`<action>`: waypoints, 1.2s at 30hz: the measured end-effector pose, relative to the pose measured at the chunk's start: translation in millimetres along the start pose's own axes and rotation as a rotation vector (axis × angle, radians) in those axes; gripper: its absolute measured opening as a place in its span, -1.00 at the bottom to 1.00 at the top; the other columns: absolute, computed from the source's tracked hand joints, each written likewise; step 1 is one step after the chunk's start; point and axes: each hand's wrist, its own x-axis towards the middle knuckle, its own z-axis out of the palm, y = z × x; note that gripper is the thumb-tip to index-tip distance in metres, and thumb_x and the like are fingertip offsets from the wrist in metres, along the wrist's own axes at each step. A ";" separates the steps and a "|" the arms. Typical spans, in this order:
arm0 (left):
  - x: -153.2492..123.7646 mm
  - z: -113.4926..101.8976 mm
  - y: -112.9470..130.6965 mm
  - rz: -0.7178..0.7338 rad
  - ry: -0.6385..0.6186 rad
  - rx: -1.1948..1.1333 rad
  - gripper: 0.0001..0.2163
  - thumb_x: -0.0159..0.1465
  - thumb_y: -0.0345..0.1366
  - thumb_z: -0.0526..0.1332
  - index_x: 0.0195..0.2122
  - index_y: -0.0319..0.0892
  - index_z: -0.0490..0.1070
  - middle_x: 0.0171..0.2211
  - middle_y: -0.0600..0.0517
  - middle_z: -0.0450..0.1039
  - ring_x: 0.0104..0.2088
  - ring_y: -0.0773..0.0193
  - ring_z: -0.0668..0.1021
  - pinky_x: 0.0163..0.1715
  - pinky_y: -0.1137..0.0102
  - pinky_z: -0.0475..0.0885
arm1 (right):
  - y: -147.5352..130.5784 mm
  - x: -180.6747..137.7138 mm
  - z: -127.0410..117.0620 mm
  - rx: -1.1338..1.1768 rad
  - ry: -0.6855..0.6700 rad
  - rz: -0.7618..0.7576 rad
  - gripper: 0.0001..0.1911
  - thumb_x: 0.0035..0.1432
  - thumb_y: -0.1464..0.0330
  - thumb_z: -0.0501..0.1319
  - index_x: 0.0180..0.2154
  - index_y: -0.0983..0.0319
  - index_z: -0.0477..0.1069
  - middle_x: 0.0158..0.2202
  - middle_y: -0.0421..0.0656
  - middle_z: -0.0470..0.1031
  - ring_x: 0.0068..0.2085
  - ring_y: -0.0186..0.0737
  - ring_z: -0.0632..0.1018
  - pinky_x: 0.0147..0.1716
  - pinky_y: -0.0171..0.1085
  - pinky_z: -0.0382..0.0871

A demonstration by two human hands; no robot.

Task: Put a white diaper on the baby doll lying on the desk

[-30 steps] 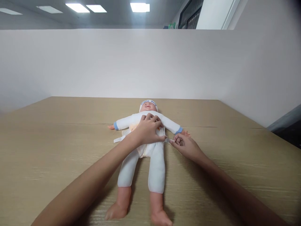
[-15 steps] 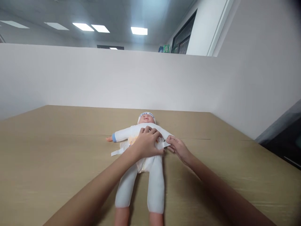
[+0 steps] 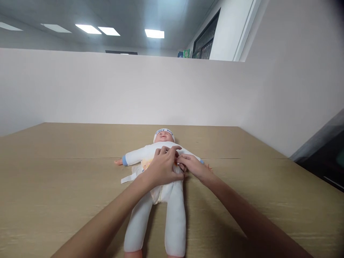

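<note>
On tan wooden table [image 3: 249, 179], we're likely fastening a white diaper tab [image 3: 178, 164], right hand [image 3: 192, 166] pinching it, left hand [image 3: 164, 167] spread over white-clothed cloth-bodied doll [image 3: 175, 218], firm pressing needed next.

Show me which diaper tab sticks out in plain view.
The white tab at the picture's left, stretched out from the diaper; the opposite side is obscured around the right hand.

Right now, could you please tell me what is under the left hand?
Under the left hand is the white diaper on the doll; its lower end and an orange print show, but the part beneath the palm is covered.
</note>
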 end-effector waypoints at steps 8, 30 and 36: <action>1.1 1.3 -4.5 -0.010 -0.008 -0.053 -0.30 0.17 -0.11 0.43 0.30 -0.07 0.23 0.08 -0.07 0.59 0.17 -0.19 0.41 0.19 -0.02 0.25 | -5.5 -9.7 8.0 0.007 0.037 -0.009 -0.50 -0.02 -0.07 0.47 -0.38 0.19 0.42 -0.43 -0.24 0.40 -0.40 -0.27 0.43 -0.52 -0.31 0.34; -55.7 -26.4 -43.8 -0.130 0.343 -0.261 -0.71 0.53 0.00 0.14 0.13 0.01 0.45 0.31 -0.05 0.41 0.35 -0.07 0.34 0.35 -0.01 0.26 | 38.3 -64.7 -3.6 -0.783 0.014 -0.762 -0.38 0.60 0.22 -0.03 0.57 -0.06 -0.04 0.56 -0.17 0.18 0.53 -0.03 0.23 0.50 0.09 0.15; -137.6 -10.3 -112.8 -0.310 0.301 -0.107 -0.68 0.51 0.04 0.11 -0.05 -0.09 0.46 0.01 -0.10 0.55 0.06 -0.06 0.49 0.14 0.03 0.37 | 28.1 -62.2 1.8 -0.727 0.106 -0.746 -0.42 0.58 0.21 0.04 0.52 -0.04 0.07 0.50 -0.10 0.25 0.50 0.00 0.24 0.50 0.12 0.12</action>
